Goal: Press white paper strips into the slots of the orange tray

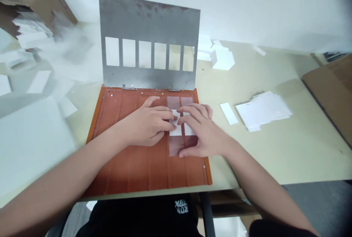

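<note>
Pale worktable (275, 156) against a white wall. An orange hinged base (123, 171) is laid flat close to the near table edge, its steel window plate (150, 21) stood up at the far side. Two white cards (176, 130) are pinned on clear film strips (176, 147) right of centre. The left hand (145, 125) and right hand (205, 132) are spread flat, fingertips pressing, nothing gripped. Risks, as judged: cards skewed by uneven pressure; raised plate dropped onto knuckles if knocked. Open room is left on the right, short of the card stack (262, 110); the left is crowded by loose white pieces (30, 39).
</note>
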Available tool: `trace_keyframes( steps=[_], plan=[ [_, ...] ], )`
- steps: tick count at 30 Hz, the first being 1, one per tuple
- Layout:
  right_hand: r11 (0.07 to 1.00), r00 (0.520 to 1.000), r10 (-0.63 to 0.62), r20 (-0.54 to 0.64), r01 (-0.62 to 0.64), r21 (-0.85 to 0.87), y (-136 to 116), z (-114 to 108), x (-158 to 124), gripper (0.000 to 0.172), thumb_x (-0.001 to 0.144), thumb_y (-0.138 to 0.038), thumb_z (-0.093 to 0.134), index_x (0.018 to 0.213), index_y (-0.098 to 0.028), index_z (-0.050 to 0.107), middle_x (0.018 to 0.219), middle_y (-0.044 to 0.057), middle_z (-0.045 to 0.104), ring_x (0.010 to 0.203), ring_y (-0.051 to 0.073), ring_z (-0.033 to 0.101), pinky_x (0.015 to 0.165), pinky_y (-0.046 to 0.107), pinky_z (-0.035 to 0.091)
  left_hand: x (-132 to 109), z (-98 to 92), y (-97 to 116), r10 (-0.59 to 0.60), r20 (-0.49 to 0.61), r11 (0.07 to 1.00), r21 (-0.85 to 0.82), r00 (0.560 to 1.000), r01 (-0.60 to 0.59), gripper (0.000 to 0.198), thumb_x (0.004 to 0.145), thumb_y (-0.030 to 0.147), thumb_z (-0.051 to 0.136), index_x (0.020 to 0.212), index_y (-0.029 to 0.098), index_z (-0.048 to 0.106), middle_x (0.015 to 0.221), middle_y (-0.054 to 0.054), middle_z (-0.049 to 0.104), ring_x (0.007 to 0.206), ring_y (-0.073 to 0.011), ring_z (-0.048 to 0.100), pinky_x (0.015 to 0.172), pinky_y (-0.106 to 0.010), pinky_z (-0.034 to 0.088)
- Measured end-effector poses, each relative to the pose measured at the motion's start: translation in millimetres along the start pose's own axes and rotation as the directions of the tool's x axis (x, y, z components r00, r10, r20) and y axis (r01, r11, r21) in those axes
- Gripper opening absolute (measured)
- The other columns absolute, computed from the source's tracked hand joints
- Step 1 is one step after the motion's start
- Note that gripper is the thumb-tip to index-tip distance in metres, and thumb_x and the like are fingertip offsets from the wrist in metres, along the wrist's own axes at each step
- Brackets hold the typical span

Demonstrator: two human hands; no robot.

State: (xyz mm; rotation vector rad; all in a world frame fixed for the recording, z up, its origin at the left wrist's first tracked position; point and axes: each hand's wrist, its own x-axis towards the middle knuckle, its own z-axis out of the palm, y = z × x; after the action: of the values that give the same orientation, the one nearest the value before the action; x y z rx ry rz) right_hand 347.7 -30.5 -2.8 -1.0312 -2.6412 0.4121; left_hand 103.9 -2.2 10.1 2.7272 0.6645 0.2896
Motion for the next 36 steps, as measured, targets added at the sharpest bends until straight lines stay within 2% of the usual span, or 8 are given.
trace_keyframes(
  steps=[8,11,13,16,20,23,28,36],
  plan=[
    [0.995,0.988,-0.091,-0.126,0.085,-0.053,-1.4,3.3,3.0,0.020,0.089,-0.042,0.061,0.083,-0.024,0.066,0.129,0.007,0.059,0.124,0.031,0.043,0.099,0.050,0.026,-0.5,-3.4,2.9,-0.039,0.011,0.991,-0.128,0.999,0.040,0.029,0.071,0.015,0.057,0.095,0.026,0.070,0.111,-0.003,0.071,0.110,-0.0271,0.062,0.107,-0.053,0.026],
    [0.995,0.987,-0.082,-0.138,0.073,-0.070,-1.8,2.7,4.6,0.025,0.093,-0.037,0.057,0.074,-0.024,0.067,0.125,0.005,0.061,0.125,0.031,0.041,0.098,0.050,0.026,0.5,-1.8,3.1,-0.054,-0.002,0.988,-0.144,0.999,0.053,0.014,0.078,0.031,0.067,0.090,0.025,0.068,0.114,-0.004,0.070,0.110,-0.0280,0.061,0.106,-0.053,0.026],
    [0.995,0.988,-0.080,-0.135,0.071,-0.065,-1.9,1.8,4.5,0.026,0.094,-0.038,0.056,0.075,-0.025,0.068,0.126,0.005,0.061,0.125,0.032,0.041,0.098,0.050,0.026,1.1,-0.5,2.7,-0.050,-0.006,0.988,-0.145,0.999,0.049,0.022,0.078,0.043,0.072,0.089,0.024,0.067,0.113,-0.004,0.070,0.110,-0.0283,0.061,0.107,-0.053,0.025],
    [0.993,0.987,-0.114,-0.116,0.114,-0.005,-1.9,-0.1,2.3,0.032,0.089,-0.055,0.061,0.085,-0.025,0.069,0.130,0.008,0.058,0.126,0.033,0.041,0.099,0.051,0.028,1.2,0.8,2.4,-0.061,-0.003,0.989,-0.137,0.998,0.060,0.024,0.077,0.043,0.075,0.089,0.024,0.068,0.112,-0.003,0.071,0.109,-0.0279,0.061,0.106,-0.051,0.026],
    [0.995,0.995,-0.098,-0.025,0.099,0.016,-2.6,-1.6,-0.7,0.059,0.069,-0.077,0.068,0.096,-0.024,0.067,0.140,0.012,0.051,0.130,0.037,0.037,0.102,0.054,0.026,1.5,-0.1,2.9,-0.071,0.003,0.987,-0.142,0.997,0.071,0.027,0.073,0.043,0.078,0.091,0.024,0.070,0.111,-0.003,0.070,0.107,-0.0272,0.061,0.101,-0.047,0.031],
    [0.999,0.999,-0.052,0.014,0.053,-0.006,-3.5,-0.9,-0.8,0.048,0.076,-0.069,0.069,0.094,-0.024,0.066,0.139,0.011,0.050,0.130,0.036,0.036,0.103,0.055,0.025,2.5,-1.9,2.9,-0.065,0.005,0.985,-0.160,0.998,0.065,0.037,0.069,0.054,0.080,0.091,0.025,0.070,0.108,-0.003,0.070,0.107,-0.0275,0.061,0.099,-0.045,0.031],
    [0.997,0.997,-0.058,-0.056,0.055,-0.059,-4.5,1.7,1.6,0.025,0.091,-0.045,0.062,0.080,-0.023,0.067,0.134,0.008,0.056,0.127,0.033,0.039,0.102,0.052,0.027,3.5,-1.7,2.6,-0.056,0.017,0.984,-0.167,0.998,0.058,0.047,0.065,0.063,0.080,0.085,0.022,0.069,0.099,-0.003,0.070,0.106,-0.0284,0.061,0.095,-0.043,0.033],
    [0.994,0.983,0.012,-0.186,-0.032,-0.100,-2.6,6.5,5.9,0.021,0.095,-0.041,0.057,0.086,-0.026,0.068,0.122,0.005,0.064,0.121,0.028,0.047,0.099,0.047,0.028,3.9,10.2,5.3,-0.143,-0.086,0.979,-0.159,0.986,0.128,0.019,0.091,0.038,0.064,0.080,0.023,0.069,0.103,0.001,0.073,0.103,-0.0215,0.063,0.099,-0.041,0.031]
  ],
)
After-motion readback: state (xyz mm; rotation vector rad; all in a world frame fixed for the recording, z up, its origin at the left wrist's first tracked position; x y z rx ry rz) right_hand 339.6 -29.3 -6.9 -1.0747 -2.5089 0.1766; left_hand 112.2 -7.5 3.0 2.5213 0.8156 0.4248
